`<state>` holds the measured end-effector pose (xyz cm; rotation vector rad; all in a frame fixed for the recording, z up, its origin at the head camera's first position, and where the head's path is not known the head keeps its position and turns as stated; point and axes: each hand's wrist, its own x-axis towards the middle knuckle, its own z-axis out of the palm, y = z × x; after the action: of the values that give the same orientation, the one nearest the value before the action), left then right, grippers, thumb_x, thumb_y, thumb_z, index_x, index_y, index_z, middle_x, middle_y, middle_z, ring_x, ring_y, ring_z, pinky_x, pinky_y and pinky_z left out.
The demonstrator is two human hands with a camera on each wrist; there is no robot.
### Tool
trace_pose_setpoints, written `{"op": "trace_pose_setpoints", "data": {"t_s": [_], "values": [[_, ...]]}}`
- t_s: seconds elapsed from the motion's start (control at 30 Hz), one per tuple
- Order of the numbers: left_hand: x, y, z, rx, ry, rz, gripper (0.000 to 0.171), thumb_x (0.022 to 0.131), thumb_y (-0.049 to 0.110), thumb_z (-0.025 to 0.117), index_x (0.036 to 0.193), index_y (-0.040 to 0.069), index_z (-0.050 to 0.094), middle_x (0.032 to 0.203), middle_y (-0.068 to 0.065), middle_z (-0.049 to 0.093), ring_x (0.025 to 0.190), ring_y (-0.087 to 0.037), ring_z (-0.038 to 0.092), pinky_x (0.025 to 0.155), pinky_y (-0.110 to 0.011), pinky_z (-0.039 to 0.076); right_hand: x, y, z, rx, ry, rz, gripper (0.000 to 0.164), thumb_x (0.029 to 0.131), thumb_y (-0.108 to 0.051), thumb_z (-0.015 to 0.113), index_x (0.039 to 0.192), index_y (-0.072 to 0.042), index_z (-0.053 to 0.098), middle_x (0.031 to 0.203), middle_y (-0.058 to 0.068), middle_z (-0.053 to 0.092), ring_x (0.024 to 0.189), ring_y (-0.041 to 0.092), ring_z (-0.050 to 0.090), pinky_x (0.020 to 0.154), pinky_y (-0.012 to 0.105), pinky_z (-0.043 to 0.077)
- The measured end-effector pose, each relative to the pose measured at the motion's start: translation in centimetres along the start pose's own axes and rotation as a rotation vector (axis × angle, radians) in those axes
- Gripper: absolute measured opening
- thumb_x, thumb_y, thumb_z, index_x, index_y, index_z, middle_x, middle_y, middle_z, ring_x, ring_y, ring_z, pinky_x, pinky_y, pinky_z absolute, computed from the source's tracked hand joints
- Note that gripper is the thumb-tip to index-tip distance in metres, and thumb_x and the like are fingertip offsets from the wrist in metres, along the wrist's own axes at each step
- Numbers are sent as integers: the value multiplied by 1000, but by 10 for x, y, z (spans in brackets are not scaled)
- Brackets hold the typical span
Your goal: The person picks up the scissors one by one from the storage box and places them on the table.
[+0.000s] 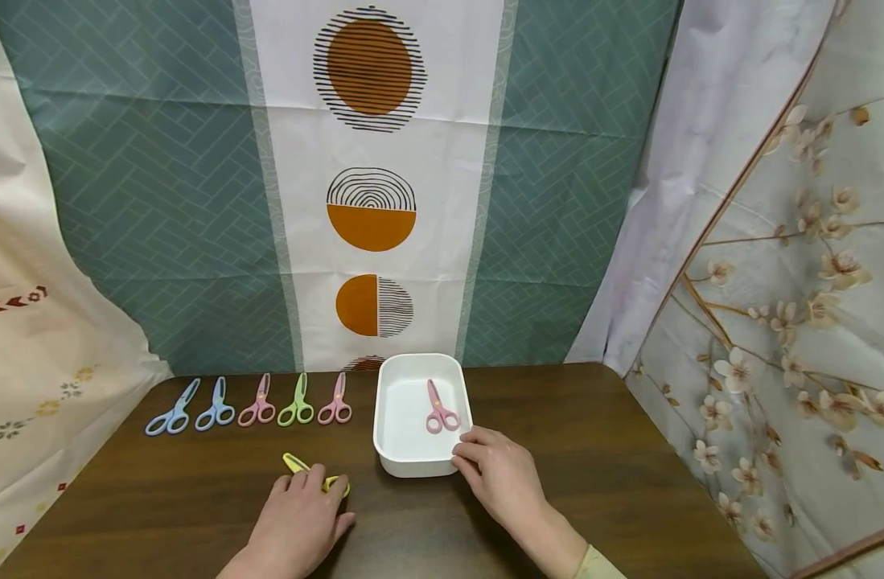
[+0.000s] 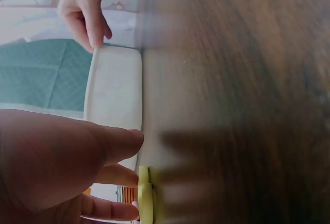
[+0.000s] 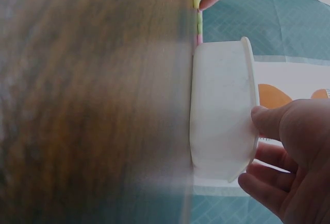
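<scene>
Yellow scissors lie flat on the table under the fingers of my left hand. Its fingertips touch them with the thumb held apart, as the left wrist view shows near the scissors. Part of the scissors is hidden beneath the hand. My right hand holds the near right corner of a white plastic bin, thumb and fingers at its rim. Pink scissors lie inside the bin, blades pointing away from me.
A row of scissors runs along the back left of the table: blue ones, more blue ones, pink ones, green ones and another pink pair. A patterned curtain hangs behind the brown table.
</scene>
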<state>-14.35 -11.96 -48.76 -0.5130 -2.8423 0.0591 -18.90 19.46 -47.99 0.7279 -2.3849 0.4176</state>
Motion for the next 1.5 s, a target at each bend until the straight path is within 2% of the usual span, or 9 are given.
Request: {"op": "trace_pose_setpoints", "data": {"t_s": [0.23, 0.53, 0.67, 0.77, 0.9, 1.1, 1.2, 1.33, 1.5], "values": [[-3, -3, 1, 4, 27, 25, 39, 94, 45, 85, 110, 11, 74, 100, -13, 61, 91, -36, 67, 91, -60, 55, -1, -1, 3, -4, -2, -2, 11, 89, -20, 94, 93, -22, 84, 108, -7, 75, 99, 15, 73, 80, 38, 63], [-1, -6, -2, 2, -32, -3, 35, 94, 44, 85, 101, 13, 72, 93, -12, 65, 88, -38, 70, 96, -64, 53, 0, 0, 4, -5, -25, 11, 9, 91, -21, 93, 94, -23, 84, 108, -7, 75, 100, 15, 73, 80, 38, 63], [-4, -8, -2, 20, 8, 16, 35, 91, 42, 88, 96, 12, 70, 89, -11, 67, 82, -39, 70, 98, -63, 52, 1, -1, 3, -3, -27, 14, 9, 91, -22, 93, 94, -23, 84, 108, -7, 75, 100, 15, 73, 81, 38, 63], [-7, -10, -1, 27, 32, 31, 37, 89, 40, 90, 95, 11, 67, 87, -12, 67, 79, -40, 71, 103, -64, 50, 1, -1, 3, -1, -31, 16, 9, 92, -23, 92, 94, -23, 84, 108, -7, 75, 100, 14, 73, 81, 38, 63], [-8, -13, 0, 13, 9, 18, 37, 89, 39, 90, 97, 10, 67, 88, -12, 68, 77, -39, 72, 109, -69, 44, 1, -1, 2, -1, -36, 22, 8, 92, -23, 92, 94, -23, 85, 108, -7, 75, 99, 14, 73, 81, 38, 63], [-13, -17, 0, 27, -11, -14, 36, 92, 41, 88, 97, 14, 64, 87, -7, 65, 76, -35, 71, 106, -78, 40, 0, -2, 1, 1, -37, 27, 8, 91, -23, 93, 94, -23, 85, 108, -7, 76, 100, 15, 73, 82, 38, 63], [-15, -19, -1, 51, -25, -37, 37, 92, 45, 87, 99, 16, 66, 92, -5, 66, 83, -33, 70, 104, -80, 39, -1, -2, 1, 2, -34, 27, 9, 91, -22, 93, 94, -23, 84, 108, -7, 75, 101, 15, 73, 82, 38, 63], [-19, -21, 0, 99, -25, -33, 41, 92, 52, 85, 106, 15, 73, 101, -6, 68, 94, -34, 67, 99, -73, 45, -1, -2, 0, 0, -35, 35, 9, 92, -23, 92, 94, -23, 84, 109, -7, 76, 101, 15, 73, 82, 39, 63], [-24, -24, 2, 126, -14, -6, 49, 90, 57, 84, 111, 12, 77, 103, -6, 69, 93, -33, 66, 90, -61, 51, 0, -1, 0, -3, -40, 35, 8, 92, -23, 92, 95, -24, 85, 110, -7, 76, 103, 15, 74, 83, 39, 63]]}}
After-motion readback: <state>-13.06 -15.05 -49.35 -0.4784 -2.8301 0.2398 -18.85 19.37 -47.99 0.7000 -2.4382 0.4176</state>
